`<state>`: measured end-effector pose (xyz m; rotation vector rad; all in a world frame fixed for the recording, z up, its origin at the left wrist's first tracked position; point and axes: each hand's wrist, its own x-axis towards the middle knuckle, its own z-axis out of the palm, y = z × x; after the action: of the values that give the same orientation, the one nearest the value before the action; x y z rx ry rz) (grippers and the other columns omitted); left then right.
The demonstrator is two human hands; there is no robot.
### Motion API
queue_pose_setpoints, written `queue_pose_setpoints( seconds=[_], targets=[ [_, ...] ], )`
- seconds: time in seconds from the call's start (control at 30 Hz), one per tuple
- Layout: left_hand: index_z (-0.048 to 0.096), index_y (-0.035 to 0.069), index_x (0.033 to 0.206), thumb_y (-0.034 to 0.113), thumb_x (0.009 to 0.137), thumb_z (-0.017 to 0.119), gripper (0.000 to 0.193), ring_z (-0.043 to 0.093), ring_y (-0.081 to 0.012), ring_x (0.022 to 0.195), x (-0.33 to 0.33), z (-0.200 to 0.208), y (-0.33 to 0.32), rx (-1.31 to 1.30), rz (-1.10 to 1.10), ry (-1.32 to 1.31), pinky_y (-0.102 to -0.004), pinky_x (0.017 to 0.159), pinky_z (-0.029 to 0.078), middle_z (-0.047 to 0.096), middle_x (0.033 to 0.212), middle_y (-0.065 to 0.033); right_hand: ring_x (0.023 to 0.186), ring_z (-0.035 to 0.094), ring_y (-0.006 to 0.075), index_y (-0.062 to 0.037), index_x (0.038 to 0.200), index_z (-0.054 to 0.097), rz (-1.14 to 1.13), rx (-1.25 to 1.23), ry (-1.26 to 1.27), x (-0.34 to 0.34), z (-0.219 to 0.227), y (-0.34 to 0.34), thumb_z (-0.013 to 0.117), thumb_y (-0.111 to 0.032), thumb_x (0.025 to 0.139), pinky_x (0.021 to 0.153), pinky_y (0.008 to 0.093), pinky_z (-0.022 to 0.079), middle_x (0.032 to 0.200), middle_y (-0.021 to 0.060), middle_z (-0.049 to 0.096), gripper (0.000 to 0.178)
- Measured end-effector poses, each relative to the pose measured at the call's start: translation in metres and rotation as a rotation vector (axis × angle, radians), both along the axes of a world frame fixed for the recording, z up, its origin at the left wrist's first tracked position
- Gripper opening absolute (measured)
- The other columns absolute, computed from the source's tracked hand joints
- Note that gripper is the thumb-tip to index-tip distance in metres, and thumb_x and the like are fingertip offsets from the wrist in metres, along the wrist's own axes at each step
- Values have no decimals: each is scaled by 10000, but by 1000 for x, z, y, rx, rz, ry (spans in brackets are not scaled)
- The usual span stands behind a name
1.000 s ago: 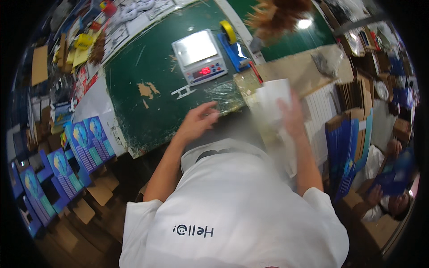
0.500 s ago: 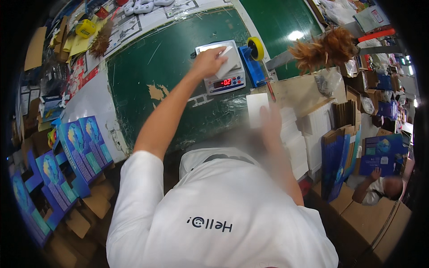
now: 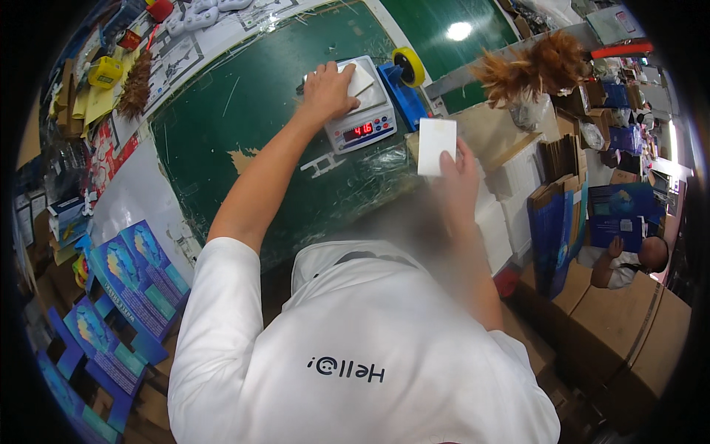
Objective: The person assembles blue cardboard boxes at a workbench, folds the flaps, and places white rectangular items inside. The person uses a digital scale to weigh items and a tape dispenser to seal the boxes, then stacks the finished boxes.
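Observation:
A white digital scale (image 3: 364, 111) with a lit red display sits on the green table mat. On its pan lies a flat white box (image 3: 361, 78). My left hand (image 3: 328, 90) grips the left edge of that box, thumb on the near side and fingers on the far side. Part of the box is hidden under the fingers. In my right hand (image 3: 460, 174) is another flat white box (image 3: 436, 142), raised in front of the table's near right corner. The thumb presses on its face and the fingers curl behind its right edge.
A blue tape dispenser (image 3: 403, 96) with a yellow roll stands right of the scale. White box stacks (image 3: 510, 203) are beside my right arm. Feather duster (image 3: 529, 66) lies far right; blue printed cartons (image 3: 133, 266) stand left. Another person (image 3: 629, 259) is at right.
My left hand has set its white box down on the scale pan, and the display reading has changed. My right hand has raised its white box slightly.

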<state>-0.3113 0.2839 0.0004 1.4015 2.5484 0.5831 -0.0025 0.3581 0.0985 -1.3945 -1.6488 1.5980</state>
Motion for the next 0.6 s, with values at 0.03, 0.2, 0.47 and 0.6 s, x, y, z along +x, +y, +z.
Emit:
queue_pose_setpoints(
  seconds=[0.03,0.2,0.47,0.6],
  targets=[
    [686,150,1389,330,787,903,665,646,-400,1228,1,1,-2,21,-9,26,-547,1007,531,671,1250,-205,751,599,50,-37,1592,506,32,50,30,-9,-2,7,670,-187,1106,570,231,478,1040,30,720,535],
    [680,118,1390,173,781,840,633,663,-388,1122,32,18,-43,157,-48,67,-527,934,538,671,1193,-206,908,713,158,-5,1518,586,190,307,12,-75,-35,51,721,-202,1040,757,322,579,1170,103,761,534],
    [664,83,1433,138,765,852,696,625,-415,1167,156,-15,-125,92,-136,-242,-538,975,510,632,1297,-228,732,670,106,-13,1482,629,359,249,-39,-152,-121,56,767,-204,1041,586,279,543,959,42,725,500],
    [647,82,1441,166,809,904,687,620,-442,1305,162,-22,-118,12,-108,-264,-540,1100,506,635,1439,-237,813,709,122,-23,1412,697,359,408,-130,-79,-111,58,769,-196,1030,671,288,582,986,57,750,426]
  ],
)
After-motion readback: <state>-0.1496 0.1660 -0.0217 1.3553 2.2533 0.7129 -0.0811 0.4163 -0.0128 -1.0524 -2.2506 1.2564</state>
